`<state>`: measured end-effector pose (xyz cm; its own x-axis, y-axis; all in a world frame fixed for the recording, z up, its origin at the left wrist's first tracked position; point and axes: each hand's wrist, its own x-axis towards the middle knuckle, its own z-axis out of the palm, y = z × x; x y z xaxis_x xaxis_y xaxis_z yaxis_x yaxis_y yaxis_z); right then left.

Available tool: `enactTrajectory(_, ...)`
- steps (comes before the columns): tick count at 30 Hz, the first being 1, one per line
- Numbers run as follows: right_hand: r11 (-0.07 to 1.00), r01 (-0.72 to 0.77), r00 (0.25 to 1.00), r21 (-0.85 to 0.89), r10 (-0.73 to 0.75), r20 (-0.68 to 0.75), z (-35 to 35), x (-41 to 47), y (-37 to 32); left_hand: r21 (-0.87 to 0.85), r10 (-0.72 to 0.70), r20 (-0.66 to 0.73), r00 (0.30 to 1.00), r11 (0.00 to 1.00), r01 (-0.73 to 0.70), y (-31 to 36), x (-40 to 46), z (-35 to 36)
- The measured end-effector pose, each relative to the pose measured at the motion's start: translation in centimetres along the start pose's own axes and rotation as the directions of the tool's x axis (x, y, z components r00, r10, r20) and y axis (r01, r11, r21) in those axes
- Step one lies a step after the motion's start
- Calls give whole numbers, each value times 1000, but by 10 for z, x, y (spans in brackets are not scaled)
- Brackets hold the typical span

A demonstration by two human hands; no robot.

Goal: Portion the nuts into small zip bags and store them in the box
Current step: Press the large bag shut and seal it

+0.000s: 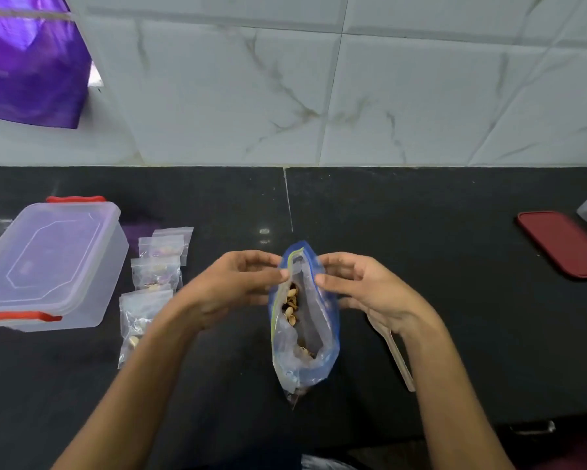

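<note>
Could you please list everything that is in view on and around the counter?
large zip bag: one, clear with blue seal, counter centre, mouth held open
nuts: several, tan, inside the large zip bag
small zip bags: about four, clear, overlapping in a row right of the box, nuts inside
box: one, clear with red latches, lid on, counter left
spoon: one, pale, on the counter under the right wrist, partly hidden
lid: one, dark red, flat at counter right
purple bag: one, purple, upper left
counter: one, black, below a grey tiled wall
left hand: one, fingers pinch the bag's left lip
right hand: one, fingers pinch the right lip
</note>
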<state>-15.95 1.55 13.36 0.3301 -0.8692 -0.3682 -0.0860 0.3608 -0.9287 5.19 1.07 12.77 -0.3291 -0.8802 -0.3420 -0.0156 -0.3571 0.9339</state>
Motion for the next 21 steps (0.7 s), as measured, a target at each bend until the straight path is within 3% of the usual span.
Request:
enactTrajectory(3,963,-18,999,269,3,54,-5,2,12,-275,-13,141,990,960,52,-17,1,-17)
enactTrajectory(7,922,-15,991,387,65,-117,10,10,22,-338,12,31,999,941,0,-33,2,-5)
enactTrajectory(8,946,26,976,323,45,-212,15,10,23,-306,20,-52,998,952,-35,-33,2,1)
enactTrajectory(10,989,116,863,-97,-149,-483,23,9,24,-107,88,-312,946,986,-126,-31,2,16)
enactTrajectory(12,851,108,667,-515,-446,-597,33,6,23,253,297,-560,774,950,-181,-29,0,28)
enactTrajectory(13,786,118,608,-607,-540,-582,39,3,22,372,401,-607,686,906,-200,-28,-2,34)
enactTrajectory(14,761,137,600,-634,-573,-558,43,1,21,425,468,-624,626,875,-230,-27,-4,39)
enactTrajectory(15,790,173,646,-588,-542,-538,44,-2,19,419,488,-634,600,869,-263,-29,-4,43)
enactTrajectory(16,860,203,741,-469,-448,-500,43,-6,17,336,452,-647,614,892,-303,-30,-4,45)
enactTrajectory(18,980,194,925,-54,-201,-321,38,-14,13,20,263,-644,718,944,-328,-32,-6,43)
enactTrajectory(19,984,155,958,86,-128,-256,33,-18,15,-136,163,-618,769,942,-308,-34,-9,40)
enactTrajectory(21,995,83,954,48,-66,-291,22,-21,28,-302,27,-567,823,923,-238,-40,-15,31)
